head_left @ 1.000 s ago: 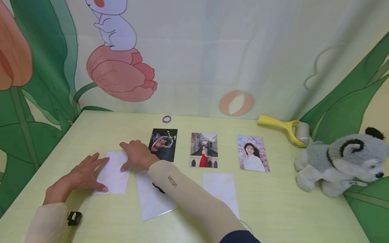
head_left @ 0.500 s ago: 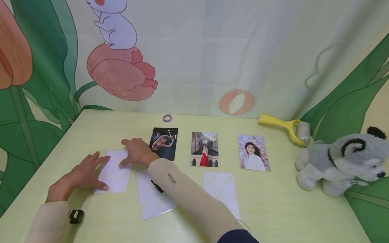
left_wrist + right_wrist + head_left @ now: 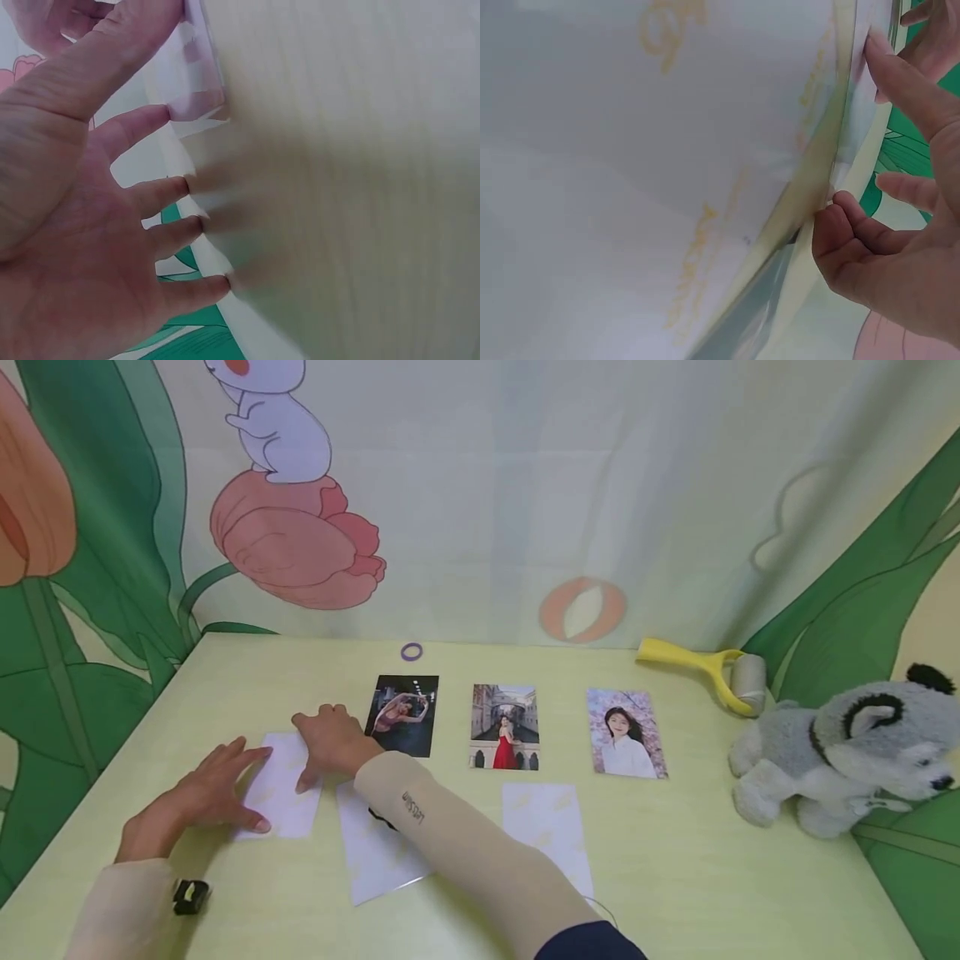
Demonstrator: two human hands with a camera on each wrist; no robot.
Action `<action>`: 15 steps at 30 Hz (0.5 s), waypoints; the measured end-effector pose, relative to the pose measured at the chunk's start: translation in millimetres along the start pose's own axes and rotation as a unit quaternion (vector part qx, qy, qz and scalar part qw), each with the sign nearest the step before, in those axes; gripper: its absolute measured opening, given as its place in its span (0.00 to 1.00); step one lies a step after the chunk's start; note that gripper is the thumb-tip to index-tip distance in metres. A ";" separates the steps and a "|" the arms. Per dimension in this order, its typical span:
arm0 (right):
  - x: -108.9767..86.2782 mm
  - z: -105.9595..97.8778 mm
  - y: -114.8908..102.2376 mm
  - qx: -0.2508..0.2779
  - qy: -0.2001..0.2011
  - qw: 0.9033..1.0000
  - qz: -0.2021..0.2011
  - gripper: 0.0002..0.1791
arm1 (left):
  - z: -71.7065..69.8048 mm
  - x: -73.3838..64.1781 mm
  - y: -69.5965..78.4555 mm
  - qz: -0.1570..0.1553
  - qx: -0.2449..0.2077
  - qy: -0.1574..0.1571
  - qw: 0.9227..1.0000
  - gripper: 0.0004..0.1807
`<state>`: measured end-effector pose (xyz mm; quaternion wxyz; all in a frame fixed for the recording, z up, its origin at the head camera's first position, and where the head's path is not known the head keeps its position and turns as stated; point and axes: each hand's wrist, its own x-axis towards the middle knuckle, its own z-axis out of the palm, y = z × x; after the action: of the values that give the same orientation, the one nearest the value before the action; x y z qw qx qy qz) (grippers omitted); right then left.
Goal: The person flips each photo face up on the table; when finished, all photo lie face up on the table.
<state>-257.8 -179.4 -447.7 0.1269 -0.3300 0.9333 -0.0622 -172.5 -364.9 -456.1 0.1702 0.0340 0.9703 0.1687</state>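
Sheet (image 3: pixel 283 802), white, rectangular, faintly yellow-printed, lies flat on pale yellow-green counter (image 3: pixel 675 877). Left hand (image 3: pixel 206 789): fingers spread, thumb and forefinger at sheet's left side. Right hand (image 3: pixel 333 743): thumb apart from fingers, at right edge. Opposed placement likely keeps sheet from slipping.

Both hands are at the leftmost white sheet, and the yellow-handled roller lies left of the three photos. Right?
No, the roller lies right of the three photos, per the head view. Left hand and right hand at the leftmost white sheet: correct.
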 end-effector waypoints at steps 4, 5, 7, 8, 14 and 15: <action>2.6 2.6 4.6 0.016 0.012 1.000 -0.011 0.51 | -1.9 -1.2 1.6 -0.002 0.003 0.005 1.000 0.64; 3.4 3.4 6.6 0.027 0.014 0.999 -0.015 0.51 | -2.3 -1.5 2.0 -0.003 0.005 0.005 1.000 0.64; 5.1 4.0 10.4 0.054 0.016 0.998 -0.015 0.51 | -2.6 -1.7 2.4 -0.004 0.009 0.007 1.000 0.64; 5.9 4.1 12.3 0.067 0.017 0.997 -0.014 0.51 | -2.6 -1.6 2.8 -0.006 0.009 0.007 1.000 0.64; 10.6 2.0 18.9 0.114 0.007 0.993 0.005 0.47 | -1.2 0.4 4.0 -0.007 0.006 0.005 1.000 0.64; 11.1 1.4 19.1 0.119 0.008 0.993 0.008 0.46 | -1.1 0.5 3.8 -0.007 0.006 0.005 1.000 0.64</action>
<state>-277.2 -171.7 -455.0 0.1583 -0.3050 0.9227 -0.1746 -173.4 -361.6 -454.0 0.1668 0.0271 0.9722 0.1620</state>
